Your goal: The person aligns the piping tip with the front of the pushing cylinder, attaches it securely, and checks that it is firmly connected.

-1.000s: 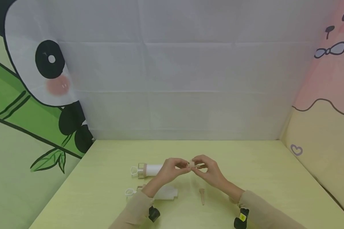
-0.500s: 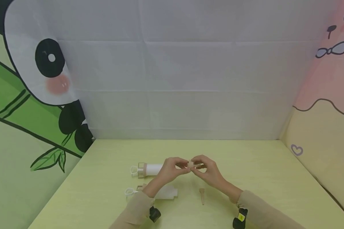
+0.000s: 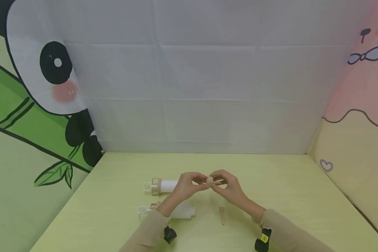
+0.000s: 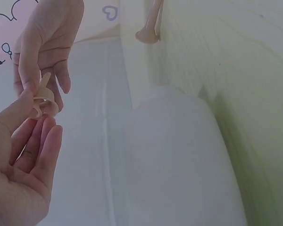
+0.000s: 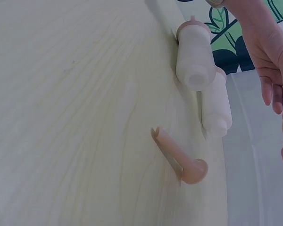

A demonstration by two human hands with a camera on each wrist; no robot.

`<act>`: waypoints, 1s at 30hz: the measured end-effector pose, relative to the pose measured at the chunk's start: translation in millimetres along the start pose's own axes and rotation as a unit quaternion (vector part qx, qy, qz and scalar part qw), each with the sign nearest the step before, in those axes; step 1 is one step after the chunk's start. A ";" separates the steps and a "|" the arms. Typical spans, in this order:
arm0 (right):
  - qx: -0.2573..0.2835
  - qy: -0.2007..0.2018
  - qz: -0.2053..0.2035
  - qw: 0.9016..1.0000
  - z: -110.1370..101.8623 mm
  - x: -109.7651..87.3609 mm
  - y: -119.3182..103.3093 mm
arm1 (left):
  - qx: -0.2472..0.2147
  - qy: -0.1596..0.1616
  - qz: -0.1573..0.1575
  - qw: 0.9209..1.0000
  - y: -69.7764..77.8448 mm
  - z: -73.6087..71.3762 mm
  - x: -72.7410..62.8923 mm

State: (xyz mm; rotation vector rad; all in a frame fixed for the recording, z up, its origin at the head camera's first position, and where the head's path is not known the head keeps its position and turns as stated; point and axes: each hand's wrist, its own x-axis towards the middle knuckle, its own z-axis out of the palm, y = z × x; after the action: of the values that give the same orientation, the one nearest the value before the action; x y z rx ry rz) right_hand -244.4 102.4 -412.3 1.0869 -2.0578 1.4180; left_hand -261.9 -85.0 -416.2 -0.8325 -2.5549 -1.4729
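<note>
Over the table, my left hand (image 3: 189, 185) and right hand (image 3: 231, 187) meet fingertip to fingertip at a small cream piece (image 4: 47, 103). In the left wrist view this piece has a ring-like cup and a thin stem pointing toward the right palm. My left thumb and fingertips pinch its cup side, while the right thumb and fingers pinch it from the stem side. Below the hands lies a pinkish-beige funnel-shaped nozzle (image 5: 179, 155) with a flared end. Two white bottles with beige collars lie on their sides by the left arm: a far bottle (image 3: 168, 186) and a near bottle (image 3: 182, 211), partly covered by that arm.
The bottles' white loop handles (image 3: 142, 210) point left. Pale yellow wood-grain tabletop (image 3: 271, 178) surrounds everything, with a grey-white cloth wall (image 3: 208, 122) behind it. Cartoon-printed panels stand at both sides.
Both hands stay nearly in place, with only slight finger movement around the cream piece. The bottles and nozzle have not moved.
</note>
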 end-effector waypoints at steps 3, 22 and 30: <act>-0.007 0.000 0.015 1.000 -0.3 -0.5 -0.3 | -0.003 -0.003 -0.003 1.000 -0.4 0.4 -0.2; 0.050 0.030 0.069 0.996 3.0 -6.4 3.7 | -0.025 0.036 0.045 0.998 37.2 -4.7 -7.8; 0.077 0.046 0.127 0.988 5.7 -7.7 1.1 | -0.035 0.035 0.043 0.998 38.9 -4.3 -8.2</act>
State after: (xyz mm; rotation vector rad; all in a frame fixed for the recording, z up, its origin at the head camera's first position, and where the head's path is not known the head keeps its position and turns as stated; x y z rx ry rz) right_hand -240.0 100.2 -420.6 0.8187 -2.1077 1.7411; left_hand -236.8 -76.8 -386.2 -0.8705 -2.3983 -1.5460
